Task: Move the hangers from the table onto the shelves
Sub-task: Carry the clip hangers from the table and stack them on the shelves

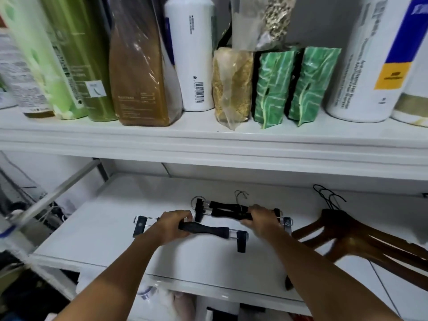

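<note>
On the lower white shelf (111, 218) lie black clip hangers with metal rods. My left hand (173, 224) is closed around the black bar of the nearest clip hanger (208, 229), which lies across the shelf. My right hand (262, 222) rests on the right end of a small pile of clip hangers (228, 210) just behind it, fingers curled over their bars. Several brown wooden hangers (361, 242) with dark hooks lie on the right part of the same shelf, tilted toward the front edge.
The upper shelf (208, 140) is packed with bottles, a brown bag, a grain packet (231, 86) and two green pouches (296, 86). Clutter and cables sit at the left; folded items show below the lower shelf's front edge.
</note>
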The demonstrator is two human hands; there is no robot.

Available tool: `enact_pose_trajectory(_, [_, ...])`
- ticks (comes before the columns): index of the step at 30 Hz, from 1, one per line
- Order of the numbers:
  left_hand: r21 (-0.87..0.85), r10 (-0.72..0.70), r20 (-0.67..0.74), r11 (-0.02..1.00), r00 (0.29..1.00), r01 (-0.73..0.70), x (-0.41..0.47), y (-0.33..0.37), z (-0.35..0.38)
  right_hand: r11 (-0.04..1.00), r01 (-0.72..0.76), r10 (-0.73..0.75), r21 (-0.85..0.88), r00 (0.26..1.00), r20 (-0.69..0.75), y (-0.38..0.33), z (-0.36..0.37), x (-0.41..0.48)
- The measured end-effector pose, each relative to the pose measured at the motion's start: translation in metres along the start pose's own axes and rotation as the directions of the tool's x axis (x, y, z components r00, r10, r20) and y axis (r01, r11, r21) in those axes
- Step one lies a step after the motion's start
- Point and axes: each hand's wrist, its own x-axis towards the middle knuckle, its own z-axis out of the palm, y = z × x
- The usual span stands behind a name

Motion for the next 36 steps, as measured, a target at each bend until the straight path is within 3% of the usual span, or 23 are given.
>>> enact_pose_trajectory(5, [-0.017, -0.045, 0.01, 0.999, 0.999, 0.046, 0.008, -0.005, 0.009, 0.999, 0.031, -0.034, 0.041, 0.997, 0.063, -0.004, 0.01, 0.02])
enact_pose_trajectory(14, [0.021, -0.05, -0.001, 0.999, 0.999, 0.05, 0.019, -0.002, 0.006, 0.986, 0.108, -0.1, -0.125, 0.993, 0.067, -0.009, 0.015, 0.03])
enact_pose_trajectory(26, [0.03, -0.041, -0.006, 0.999, 0.999, 0.041, 0.012, -0.013, -0.006, 0.982, 0.172, -0.171, 0.084, 0.985, -0.013, -0.016, 0.02, 0.028])
enact_pose_trajectory(36, [0.018, -0.035, 0.038, 0.999, 0.999, 0.034, 0.023, -0.019, -0.009, 0.993, 0.117, -0.117, -0.007, 0.992, 0.041, -0.022, 0.029, 0.036])
